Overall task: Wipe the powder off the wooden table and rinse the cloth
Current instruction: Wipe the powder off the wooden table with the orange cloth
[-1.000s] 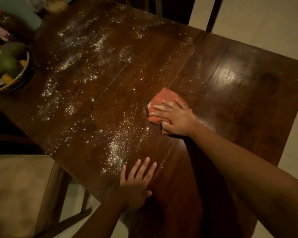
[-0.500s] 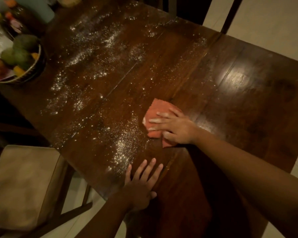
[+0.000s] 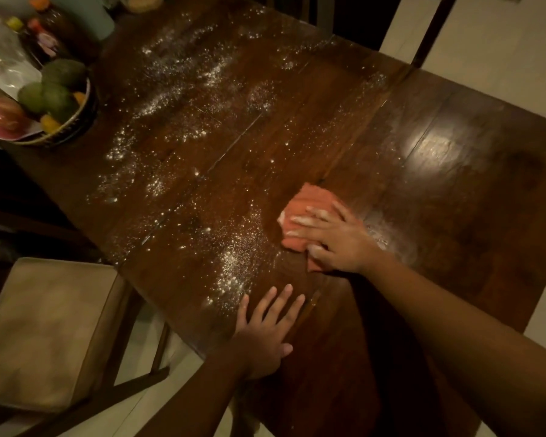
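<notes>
1. Right hand lies flat on the orange cloth, palm down, fingers spread, pressing it to the table; not clenched round it, powder on the fingertips.
2. Cloth sits mid-table, nearer the near edge than the far one, its left side at the border of the powder.
3. Left hand rests flat on the near edge, grip released, nothing in it, just beside the nearest powder patch.
4. Powder covers the table's left half w/ thick streaks toward the far left corner and a thinner band down to the near edge. Right half looks mostly bare and glossy, w/ a lamp reflection and a faint smear by the right wrist.
5. Fruit basket at the left end holds green fruit and small orange bits; a pink item and clear plastic beside it, jars behind.
6. Nothing stands between cloth and powder.
7. Cushioned chair at the near left corner; dark chair frames past the far edge.
8. Pale tile floor; dim warm light.
</notes>
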The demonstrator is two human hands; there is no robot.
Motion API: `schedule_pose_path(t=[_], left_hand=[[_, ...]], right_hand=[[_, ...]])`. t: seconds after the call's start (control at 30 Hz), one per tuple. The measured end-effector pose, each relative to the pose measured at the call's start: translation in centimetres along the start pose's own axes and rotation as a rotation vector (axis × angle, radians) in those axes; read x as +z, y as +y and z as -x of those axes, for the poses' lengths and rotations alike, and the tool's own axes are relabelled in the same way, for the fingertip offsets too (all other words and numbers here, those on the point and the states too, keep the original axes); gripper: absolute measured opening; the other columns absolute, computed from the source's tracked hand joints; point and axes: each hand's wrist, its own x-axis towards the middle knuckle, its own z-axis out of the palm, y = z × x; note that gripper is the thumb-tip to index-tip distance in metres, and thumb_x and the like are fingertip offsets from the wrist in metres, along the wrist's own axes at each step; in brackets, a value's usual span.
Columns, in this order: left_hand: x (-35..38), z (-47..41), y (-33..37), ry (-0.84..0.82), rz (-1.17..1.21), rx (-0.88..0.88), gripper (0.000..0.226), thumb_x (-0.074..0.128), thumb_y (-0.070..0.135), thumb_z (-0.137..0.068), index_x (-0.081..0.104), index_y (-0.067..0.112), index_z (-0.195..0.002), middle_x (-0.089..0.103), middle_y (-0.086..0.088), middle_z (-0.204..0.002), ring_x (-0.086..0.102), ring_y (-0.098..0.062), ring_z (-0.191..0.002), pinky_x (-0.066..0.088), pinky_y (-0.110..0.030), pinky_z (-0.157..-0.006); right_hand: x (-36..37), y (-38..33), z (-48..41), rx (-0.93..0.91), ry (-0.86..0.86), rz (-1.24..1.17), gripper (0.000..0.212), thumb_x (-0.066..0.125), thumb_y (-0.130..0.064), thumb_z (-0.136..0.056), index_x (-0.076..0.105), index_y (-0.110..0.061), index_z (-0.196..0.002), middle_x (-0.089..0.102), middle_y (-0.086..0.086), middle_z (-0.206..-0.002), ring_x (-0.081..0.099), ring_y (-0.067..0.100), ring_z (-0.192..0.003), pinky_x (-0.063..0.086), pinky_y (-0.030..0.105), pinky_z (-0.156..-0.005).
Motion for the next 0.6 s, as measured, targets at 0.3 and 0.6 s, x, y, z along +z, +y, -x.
schedule_pose_path(t=[0.3,0.6], left_hand=[[0.1,-0.1,0.0,-0.022,0.026,0.008,0.09,0.039,0.045,-0.099,-0.045,0.051,-0.132,-0.054,0.022,-0.14,-0.041,-0.01,-0.137,-0.022,-0.058,-0.111],[-3.7,1.2,-2.0,-0.028,0.339,0.076,0.081,0.051,0.04,-0.099,-0.007,0.046,-0.155,-0.018,0.02,-0.163,-0.009,-0.018,-0.152,-0.001,-0.054,-0.123]], right_hand=[[1.8,-6.0,-1.4,0.166,-0.036,-0.013,0.056,0.027,-0.046,-0.097,0.025,-0.049,-0.153,0.018,-0.014,-0.166,0.003,0.02,-0.156,-0.007,0.061,-0.121],[0.6,-3.2,3.5,0.627,0.044,-0.07,0.046,0.04,-0.053,-0.096,0.033,-0.061,-0.14,-0.004,0.0,-0.168,-0.007,0.033,-0.152,-0.023,0.059,-0.112]])
